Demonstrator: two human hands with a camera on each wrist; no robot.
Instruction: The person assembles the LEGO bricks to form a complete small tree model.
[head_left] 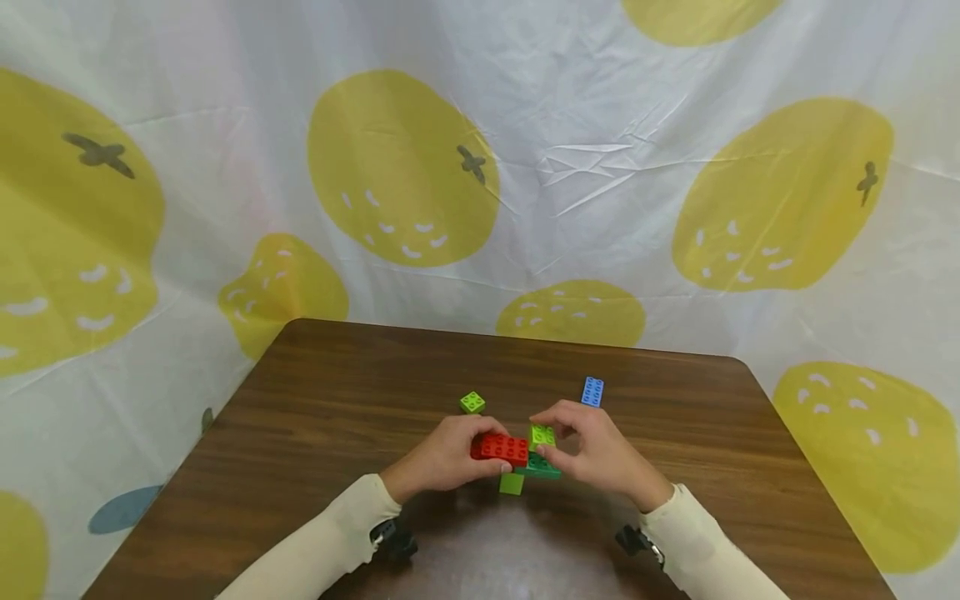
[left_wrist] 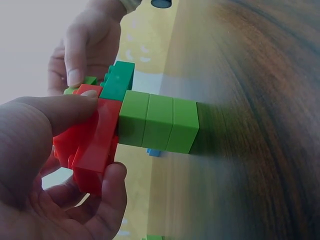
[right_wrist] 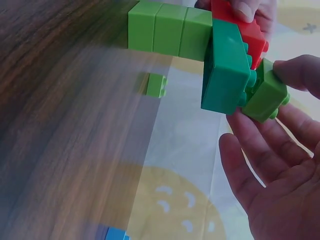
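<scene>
A stack of three light green bricks stands on the table, with a dark green brick and red bricks on top of it side by side. My left hand grips the red bricks, thumb on the studded side and fingers around the far end. Between thumb and fingers, my right hand pinches a small light green brick. That brick sits tilted right at the studs of the dark green one, close beside the red. Part of the red bricks is hidden by my left thumb.
Behind my left hand lies a loose light green brick. A blue brick lies beyond my right hand. The brown wooden table ends at a hanging cloth printed with lemons.
</scene>
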